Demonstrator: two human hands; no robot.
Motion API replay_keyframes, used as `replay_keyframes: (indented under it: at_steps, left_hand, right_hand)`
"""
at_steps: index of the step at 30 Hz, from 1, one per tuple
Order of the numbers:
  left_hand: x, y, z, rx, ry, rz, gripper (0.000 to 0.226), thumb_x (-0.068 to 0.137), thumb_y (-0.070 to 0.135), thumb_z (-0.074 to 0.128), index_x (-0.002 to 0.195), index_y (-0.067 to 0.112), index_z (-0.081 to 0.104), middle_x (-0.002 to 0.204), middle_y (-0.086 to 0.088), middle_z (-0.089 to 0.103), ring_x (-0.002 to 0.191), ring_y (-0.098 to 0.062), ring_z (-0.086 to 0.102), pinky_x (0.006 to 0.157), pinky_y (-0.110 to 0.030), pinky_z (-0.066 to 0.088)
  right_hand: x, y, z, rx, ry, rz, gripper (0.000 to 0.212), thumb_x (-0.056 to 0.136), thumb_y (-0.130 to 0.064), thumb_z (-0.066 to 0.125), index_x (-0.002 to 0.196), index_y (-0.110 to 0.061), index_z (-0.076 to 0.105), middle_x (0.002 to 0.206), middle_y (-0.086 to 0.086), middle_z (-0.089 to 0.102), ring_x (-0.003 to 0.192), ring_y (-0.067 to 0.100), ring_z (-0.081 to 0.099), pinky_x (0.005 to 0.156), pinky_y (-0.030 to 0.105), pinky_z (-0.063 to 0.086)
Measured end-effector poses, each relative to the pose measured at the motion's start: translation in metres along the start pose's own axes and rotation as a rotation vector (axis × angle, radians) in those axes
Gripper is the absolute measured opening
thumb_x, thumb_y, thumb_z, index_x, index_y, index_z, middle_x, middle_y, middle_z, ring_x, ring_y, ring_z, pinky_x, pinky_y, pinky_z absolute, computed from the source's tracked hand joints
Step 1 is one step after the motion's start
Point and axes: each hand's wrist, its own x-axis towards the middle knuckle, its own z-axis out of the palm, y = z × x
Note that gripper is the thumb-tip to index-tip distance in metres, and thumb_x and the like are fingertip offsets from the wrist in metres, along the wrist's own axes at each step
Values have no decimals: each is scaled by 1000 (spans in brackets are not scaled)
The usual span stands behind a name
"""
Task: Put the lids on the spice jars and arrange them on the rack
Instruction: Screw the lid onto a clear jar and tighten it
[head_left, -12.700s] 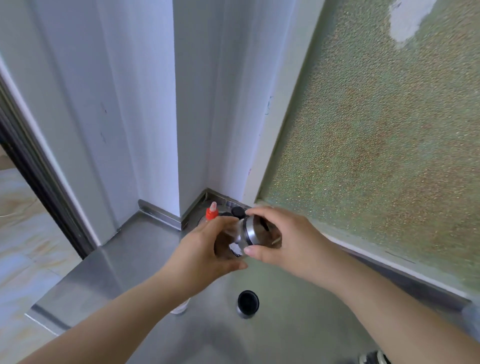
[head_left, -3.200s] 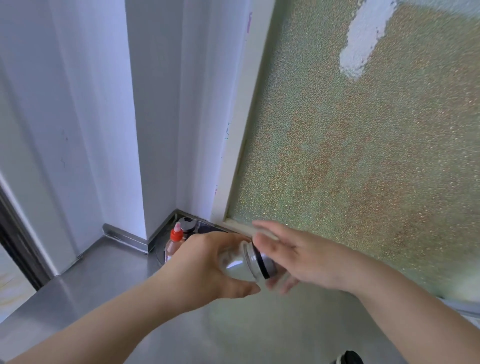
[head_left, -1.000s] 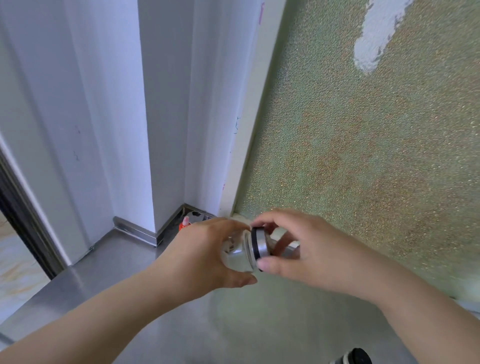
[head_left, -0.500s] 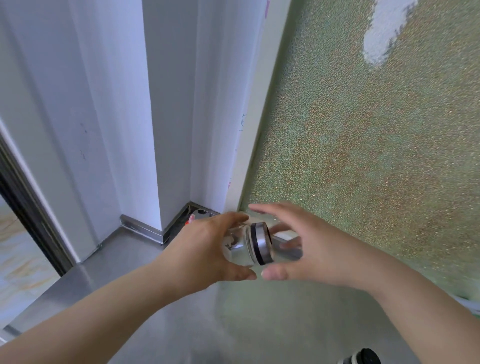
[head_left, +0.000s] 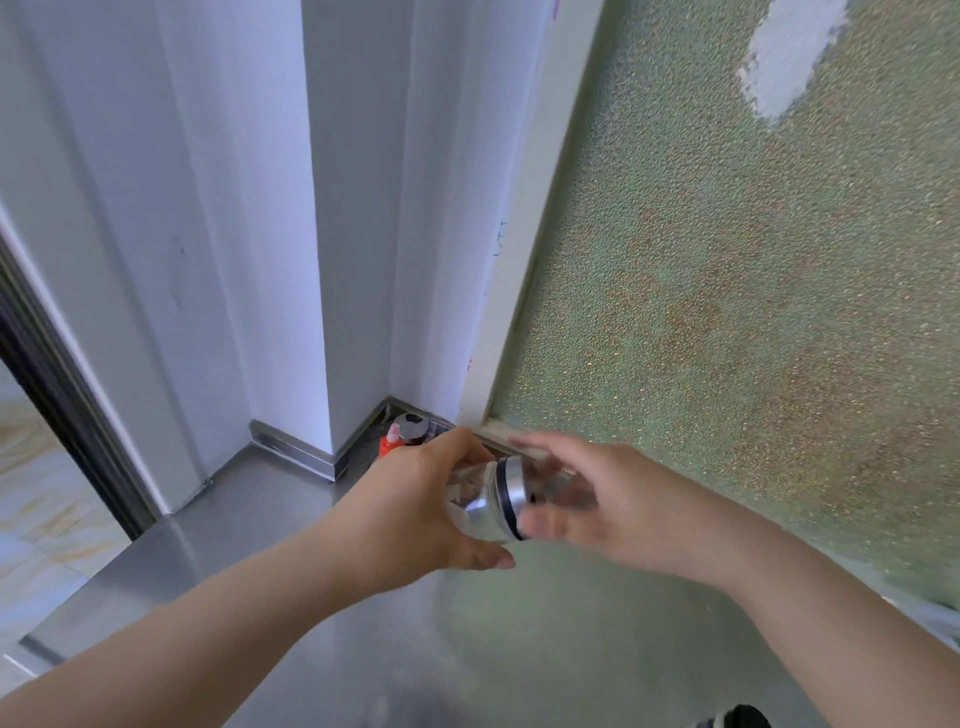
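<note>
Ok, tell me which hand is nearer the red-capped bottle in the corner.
Left. The left hand sits just below the red-capped bottle; the right hand is farther right.

Clear jar sideways, silver lid on

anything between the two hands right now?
Yes. In the head view, a glass jar with its silver lid lies sideways between them: left hand grips the jar, right hand is open at the lid.
</note>
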Motion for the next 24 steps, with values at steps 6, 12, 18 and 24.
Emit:
replay_keyframes:
  at_steps: [6, 12, 18, 24]
  left_hand:
    - [-1, -6, 0, 73, 25, 15, 62, 53, 41, 84, 103, 22, 54, 93, 11, 64, 74, -3, 56, 61, -7, 39]
    - [-4, -12, 5, 238, 64, 65, 64, 56, 49, 78, 109, 22, 53, 95, 10, 64, 83, -10, 58, 65, -4, 30]
    - [-2, -13, -5, -44, 50, -26, 55, 54, 38, 84, 98, 31, 52, 81, 22, 56, 66, 9, 53, 52, -6, 39]
    - [-9, -32, 18, -16, 57, -17, 65, 47, 64, 62, 100, 28, 53, 88, 11, 64, 77, -6, 56, 67, -14, 43]
  right_hand:
    - [12, -3, 13, -86, 63, -28, 43, 71, -44, 72, 110, -33, 57, 87, -19, 60, 78, -6, 58, 67, 11, 45]
    - [22, 1, 34, 272, 8, 202, 49, 82, -61, 47, 82, -13, 57, 62, 10, 66, 50, 22, 65, 47, 25, 49]
    - [21, -2, 11, -113, 19, -111, 65, 70, -50, 73, 127, -41, 44, 116, -22, 54, 104, -8, 52, 89, 9, 41]
    - [25, 9, 31, -81, 27, -111, 58, 66, -65, 63, 115, -38, 50, 90, -24, 55, 86, -7, 56, 75, 12, 45]
